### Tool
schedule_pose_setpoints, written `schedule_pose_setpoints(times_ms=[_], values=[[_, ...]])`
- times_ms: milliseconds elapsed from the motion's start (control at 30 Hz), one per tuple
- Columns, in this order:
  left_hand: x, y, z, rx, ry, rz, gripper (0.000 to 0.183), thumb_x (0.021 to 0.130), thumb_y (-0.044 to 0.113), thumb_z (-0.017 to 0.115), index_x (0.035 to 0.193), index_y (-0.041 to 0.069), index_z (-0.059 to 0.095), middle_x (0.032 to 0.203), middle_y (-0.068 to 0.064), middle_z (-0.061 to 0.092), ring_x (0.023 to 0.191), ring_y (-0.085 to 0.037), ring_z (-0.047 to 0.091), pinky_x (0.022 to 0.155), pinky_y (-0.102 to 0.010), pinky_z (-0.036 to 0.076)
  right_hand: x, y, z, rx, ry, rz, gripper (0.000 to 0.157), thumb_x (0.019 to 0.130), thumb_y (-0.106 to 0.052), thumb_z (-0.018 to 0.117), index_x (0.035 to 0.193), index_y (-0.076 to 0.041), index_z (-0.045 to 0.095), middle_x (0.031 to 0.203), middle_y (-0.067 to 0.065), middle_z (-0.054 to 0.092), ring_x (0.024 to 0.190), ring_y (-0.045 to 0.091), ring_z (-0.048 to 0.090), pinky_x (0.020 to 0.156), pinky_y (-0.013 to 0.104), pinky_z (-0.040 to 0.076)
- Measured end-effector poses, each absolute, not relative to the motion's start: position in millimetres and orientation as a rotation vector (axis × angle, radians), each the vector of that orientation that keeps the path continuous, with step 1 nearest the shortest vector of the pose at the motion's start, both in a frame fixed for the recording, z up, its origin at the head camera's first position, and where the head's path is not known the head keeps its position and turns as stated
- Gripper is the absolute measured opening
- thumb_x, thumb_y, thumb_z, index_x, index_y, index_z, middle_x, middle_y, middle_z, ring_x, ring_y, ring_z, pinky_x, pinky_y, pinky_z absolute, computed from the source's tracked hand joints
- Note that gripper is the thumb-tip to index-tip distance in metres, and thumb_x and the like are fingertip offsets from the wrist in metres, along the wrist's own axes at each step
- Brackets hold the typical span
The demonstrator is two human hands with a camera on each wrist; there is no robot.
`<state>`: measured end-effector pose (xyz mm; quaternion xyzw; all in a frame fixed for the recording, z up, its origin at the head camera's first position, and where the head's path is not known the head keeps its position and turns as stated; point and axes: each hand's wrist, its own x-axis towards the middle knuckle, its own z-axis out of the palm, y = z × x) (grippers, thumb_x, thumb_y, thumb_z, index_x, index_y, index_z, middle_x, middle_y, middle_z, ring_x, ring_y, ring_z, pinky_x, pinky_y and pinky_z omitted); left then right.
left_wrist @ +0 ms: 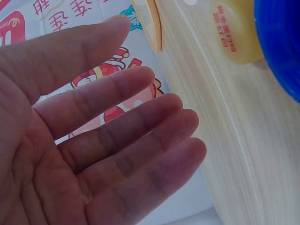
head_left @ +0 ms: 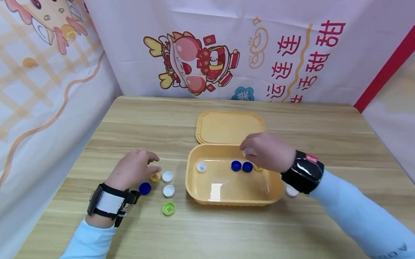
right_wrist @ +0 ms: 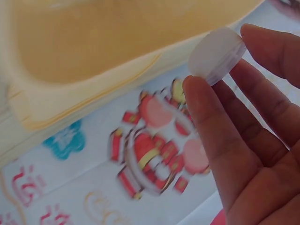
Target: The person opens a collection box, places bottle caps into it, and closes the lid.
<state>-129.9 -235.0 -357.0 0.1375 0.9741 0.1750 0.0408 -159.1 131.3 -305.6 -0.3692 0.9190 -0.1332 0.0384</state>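
Note:
My right hand (head_left: 270, 152) pinches a white bottle cap (right_wrist: 217, 55) between thumb and fingertip, above the right part of the yellow plastic box (head_left: 219, 200). Inside the box lie a white cap (head_left: 201, 167), two blue caps (head_left: 236, 165) and a yellow cap (head_left: 258, 168), partly covered by the right hand. Fingers loosely spread, my left hand (head_left: 131, 169) hovers over the caps left of the box and holds nothing. Nearest to it are a blue cap (head_left: 145, 188) and a yellow cap (head_left: 155, 177).
Between the left hand and the box are two white caps (head_left: 167, 176), with a green cap (head_left: 168, 208) nearer the front. Another white cap (head_left: 291, 191) sits right of the box. The box's yellow lid (head_left: 230, 126) lies behind it, before a printed cloth (head_left: 122, 16).

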Motion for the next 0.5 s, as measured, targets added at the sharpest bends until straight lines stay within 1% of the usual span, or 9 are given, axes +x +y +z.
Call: schedule_pose_setpoints(times_ms=[100, 167, 267, 433, 500], values=[[-132, -236, -355, 0.437, 2.989, 0.533, 0.031, 0.087, 0.019, 0.073, 0.110, -0.001, 0.070, 0.103, -0.018, 0.069, 0.092, -0.030, 0.063, 0.077, -0.048, 0.052, -160, 111, -306, -1.203, 2.764, -0.384, 0.018, 0.085, -0.002, 0.072, 0.103, -0.004, 0.072, 0.098, 0.006, 0.069, 0.087, 0.018, 0.064, 0.077, 0.034, 0.055], [-133, -237, -355, 0.442, 2.995, 0.529, 0.031, 0.087, 0.019, 0.073, 0.110, -0.001, 0.070, 0.103, -0.017, 0.069, 0.092, -0.030, 0.063, 0.077, -0.047, 0.052, -161, 97, -309, -1.290, 2.734, -0.368, 0.014, 0.084, 0.001, 0.068, 0.097, -0.004, 0.072, 0.092, 0.005, 0.067, 0.082, 0.016, 0.062, 0.073, 0.031, 0.054], [-133, -239, -355, 0.440, 2.994, 0.539, 0.030, 0.087, 0.018, 0.074, 0.110, -0.001, 0.070, 0.104, -0.017, 0.069, 0.094, -0.030, 0.064, 0.078, -0.047, 0.052, -163, 79, -318, -1.407, 2.686, -0.357, 0.015, 0.081, 0.004, 0.064, 0.092, -0.003, 0.071, 0.089, 0.005, 0.067, 0.081, 0.017, 0.062, 0.073, 0.032, 0.054], [-133, -241, -358, 0.438, 2.971, 0.554, 0.031, 0.088, 0.019, 0.073, 0.111, -0.001, 0.070, 0.105, -0.017, 0.069, 0.094, -0.030, 0.064, 0.079, -0.047, 0.052, -161, 52, -333, -1.471, 2.615, -0.315, 0.018, 0.081, 0.002, 0.067, 0.098, -0.002, 0.073, 0.096, 0.008, 0.070, 0.089, 0.019, 0.065, 0.080, 0.032, 0.054], [-133, -241, -358, 0.446, 2.969, 0.549, 0.031, 0.088, 0.019, 0.073, 0.111, -0.001, 0.070, 0.104, -0.017, 0.069, 0.093, -0.029, 0.063, 0.078, -0.046, 0.052, -160, 43, -338, -1.498, 2.592, -0.291, 0.016, 0.080, 0.003, 0.066, 0.093, -0.003, 0.073, 0.089, 0.006, 0.068, 0.081, 0.017, 0.063, 0.073, 0.029, 0.053]])
